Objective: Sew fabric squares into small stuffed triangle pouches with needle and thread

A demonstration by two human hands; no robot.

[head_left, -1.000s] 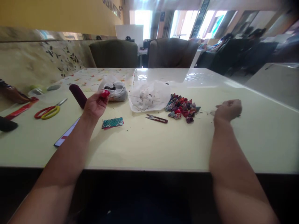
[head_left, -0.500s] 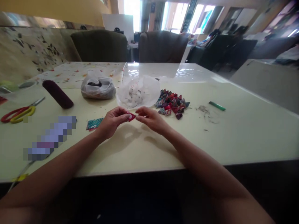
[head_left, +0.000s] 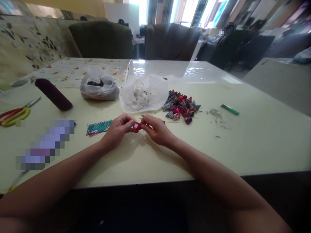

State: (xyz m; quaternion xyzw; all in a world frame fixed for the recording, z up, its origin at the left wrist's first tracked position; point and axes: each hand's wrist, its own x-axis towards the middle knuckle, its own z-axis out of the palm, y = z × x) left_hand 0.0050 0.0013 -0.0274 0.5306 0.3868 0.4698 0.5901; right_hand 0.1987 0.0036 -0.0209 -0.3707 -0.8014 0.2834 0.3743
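A small red fabric pouch (head_left: 137,127) with white stuffing showing sits between my two hands above the table. My left hand (head_left: 120,128) pinches it from the left with thumb and fingers. From the other side, the closed fingers of my right hand (head_left: 156,129) grip its right edge. A thin dark tip sticks out above the right fingers; I cannot tell what it is. Right of that hand a fine thread runs toward a pile of small patterned fabric pouches (head_left: 181,105). Beside my left wrist lies a teal patterned fabric piece (head_left: 99,127), with pink cloth under it.
Behind my hands are a white plastic bag with white stuffing (head_left: 143,95) and another tied-looking bag (head_left: 99,87). Scissors (head_left: 18,116), a dark maroon cylinder (head_left: 53,94) and a blurred-out object (head_left: 47,144) lie left. Right are thread scraps (head_left: 218,118) and a green strip (head_left: 230,109).
My right fingers have closed in on the red pouch, which has turned between the hands. The view has tilted slightly down, and more of the teal fabric shows.
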